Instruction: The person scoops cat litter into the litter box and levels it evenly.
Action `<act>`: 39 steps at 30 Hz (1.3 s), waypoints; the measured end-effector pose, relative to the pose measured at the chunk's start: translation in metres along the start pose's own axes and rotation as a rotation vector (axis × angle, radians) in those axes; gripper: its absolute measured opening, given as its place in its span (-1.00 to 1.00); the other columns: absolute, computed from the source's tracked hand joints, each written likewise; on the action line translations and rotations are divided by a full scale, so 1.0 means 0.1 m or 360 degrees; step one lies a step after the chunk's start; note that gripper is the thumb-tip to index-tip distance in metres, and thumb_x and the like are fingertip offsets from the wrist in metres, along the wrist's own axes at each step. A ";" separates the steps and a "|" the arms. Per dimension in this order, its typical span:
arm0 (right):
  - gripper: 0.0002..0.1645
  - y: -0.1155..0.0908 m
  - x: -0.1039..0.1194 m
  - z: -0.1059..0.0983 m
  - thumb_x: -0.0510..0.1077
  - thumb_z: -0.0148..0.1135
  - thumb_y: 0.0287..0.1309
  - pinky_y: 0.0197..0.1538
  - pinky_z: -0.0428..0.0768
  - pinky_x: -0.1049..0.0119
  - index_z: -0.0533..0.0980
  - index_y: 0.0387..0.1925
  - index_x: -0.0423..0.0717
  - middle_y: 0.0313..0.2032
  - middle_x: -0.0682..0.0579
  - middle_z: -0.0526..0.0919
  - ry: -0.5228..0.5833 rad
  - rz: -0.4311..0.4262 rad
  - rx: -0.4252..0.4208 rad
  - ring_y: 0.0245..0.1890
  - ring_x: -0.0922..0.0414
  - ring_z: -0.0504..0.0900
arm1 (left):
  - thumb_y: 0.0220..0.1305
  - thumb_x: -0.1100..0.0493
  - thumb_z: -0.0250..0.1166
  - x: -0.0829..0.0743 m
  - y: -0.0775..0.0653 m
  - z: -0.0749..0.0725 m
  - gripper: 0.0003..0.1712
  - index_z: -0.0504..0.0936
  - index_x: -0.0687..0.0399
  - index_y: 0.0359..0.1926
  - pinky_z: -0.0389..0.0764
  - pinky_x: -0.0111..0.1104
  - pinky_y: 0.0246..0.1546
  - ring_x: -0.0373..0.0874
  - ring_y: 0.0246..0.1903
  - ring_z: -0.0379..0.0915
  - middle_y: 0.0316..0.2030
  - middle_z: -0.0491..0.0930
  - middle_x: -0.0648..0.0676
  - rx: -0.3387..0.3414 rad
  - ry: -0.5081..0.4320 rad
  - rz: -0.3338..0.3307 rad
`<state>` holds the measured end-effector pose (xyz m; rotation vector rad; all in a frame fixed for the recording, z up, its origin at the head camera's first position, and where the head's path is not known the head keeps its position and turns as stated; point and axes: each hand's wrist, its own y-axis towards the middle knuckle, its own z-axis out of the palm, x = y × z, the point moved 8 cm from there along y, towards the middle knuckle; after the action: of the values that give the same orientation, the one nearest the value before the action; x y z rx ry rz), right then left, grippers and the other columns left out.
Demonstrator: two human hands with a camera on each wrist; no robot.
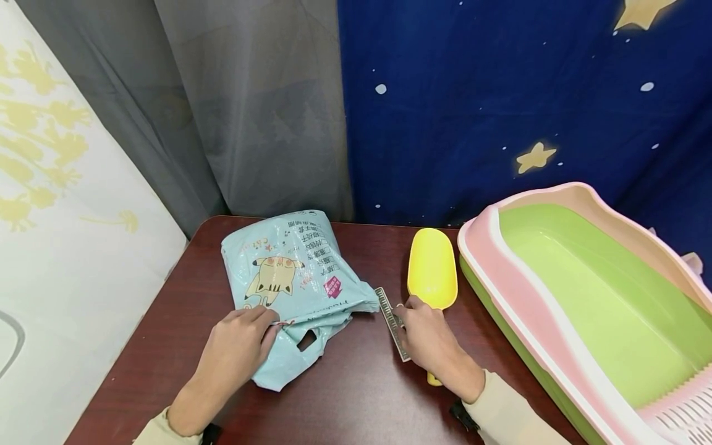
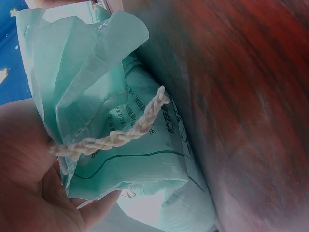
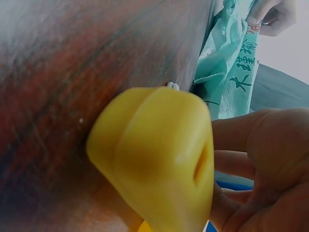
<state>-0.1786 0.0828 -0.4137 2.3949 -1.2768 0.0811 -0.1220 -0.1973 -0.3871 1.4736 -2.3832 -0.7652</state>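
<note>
My left hand (image 1: 236, 343) pinches the folded top edge of a light-blue printed plastic bag (image 1: 283, 266), which lies plump on the table with its cut-out handle toward me. A pale braided cord (image 2: 116, 140) crosses the bag beside that hand in the left wrist view. My right hand (image 1: 431, 337) is over the handle of a yellow scoop (image 1: 432, 266). Its fingertips are at a narrow patterned strip (image 1: 391, 321) and a small white loop-shaped piece (image 1: 397, 307); I cannot tell whether they grip either. The scoop's handle end (image 3: 159, 154) fills the right wrist view.
A pink and green litter tray (image 1: 489, 272) with high walls stands at the right, close beside the scoop. The dark red wooden table (image 1: 356, 395) ends at curtains (image 1: 423, 154) behind. A white printed panel (image 1: 83, 247) borders its left side.
</note>
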 end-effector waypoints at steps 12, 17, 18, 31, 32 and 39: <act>-0.79 -0.04 -0.10 0.13 -0.36 0.61 -0.09 -0.56 0.58 -0.01 0.71 -0.38 -0.17 -0.47 -0.01 0.55 0.0030 -0.0127 -0.0136 -0.53 0.05 0.58 | 0.15 0.31 0.60 0.00 -0.01 -0.02 -0.85 0.76 0.13 -0.32 0.76 0.06 -0.29 0.14 -0.34 0.73 -0.37 0.74 0.05 -0.0008 -0.0004 0.0000; -0.81 -0.01 0.00 -0.04 -0.35 0.64 -0.02 -0.47 0.67 0.02 0.77 -0.33 -0.20 -0.41 -0.06 0.67 0.0034 -0.0047 -0.0071 -0.44 0.01 0.69 | 0.15 0.31 0.60 -0.01 -0.02 -0.02 -0.85 0.77 0.14 -0.31 0.76 0.06 -0.28 0.13 -0.34 0.73 -0.36 0.74 0.06 -0.0004 0.0002 0.0008; -0.81 0.00 0.01 -0.06 -0.35 0.64 0.00 -0.45 0.70 0.02 0.78 -0.31 -0.20 -0.38 -0.07 0.70 0.0032 -0.0023 -0.0058 -0.41 0.00 0.71 | 0.15 0.31 0.60 -0.01 -0.02 -0.02 -0.85 0.77 0.14 -0.31 0.76 0.06 -0.28 0.12 -0.34 0.73 -0.36 0.74 0.06 -0.0004 0.0003 0.0010; -0.61 0.27 -0.20 -0.08 -0.22 0.57 0.22 -0.09 0.77 0.11 0.74 0.07 -0.19 -0.08 -0.08 0.83 0.0681 0.0291 0.0109 -0.26 0.13 0.83 | 0.15 0.33 0.59 -0.01 0.00 -0.02 -0.85 0.76 0.14 -0.31 0.74 0.03 -0.34 0.11 -0.38 0.70 -0.38 0.71 0.04 0.0001 0.0004 0.0006; -0.58 0.28 -0.23 -0.06 -0.21 0.56 0.24 -0.05 0.77 0.10 0.72 0.12 -0.20 -0.06 -0.08 0.83 0.0752 0.0327 0.0147 -0.23 0.13 0.83 | 0.15 0.33 0.60 -0.01 0.00 -0.02 -0.85 0.76 0.14 -0.31 0.74 0.03 -0.34 0.11 -0.38 0.70 -0.38 0.71 0.04 0.0003 0.0004 0.0004; -0.50 0.36 -0.25 0.03 -0.14 0.54 0.29 0.07 0.75 -0.01 0.64 0.20 -0.22 -0.08 -0.06 0.82 0.0971 0.0465 0.0272 -0.13 0.06 0.83 | 0.18 0.32 0.59 -0.01 0.00 -0.01 -0.86 0.76 0.16 -0.30 0.75 0.04 -0.33 0.13 -0.37 0.71 -0.37 0.72 0.06 0.0003 0.0001 0.0015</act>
<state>-0.2223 0.0838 -0.4101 2.0406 -1.3268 0.9583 -0.1211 -0.1970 -0.3858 1.4620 -2.3893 -0.7600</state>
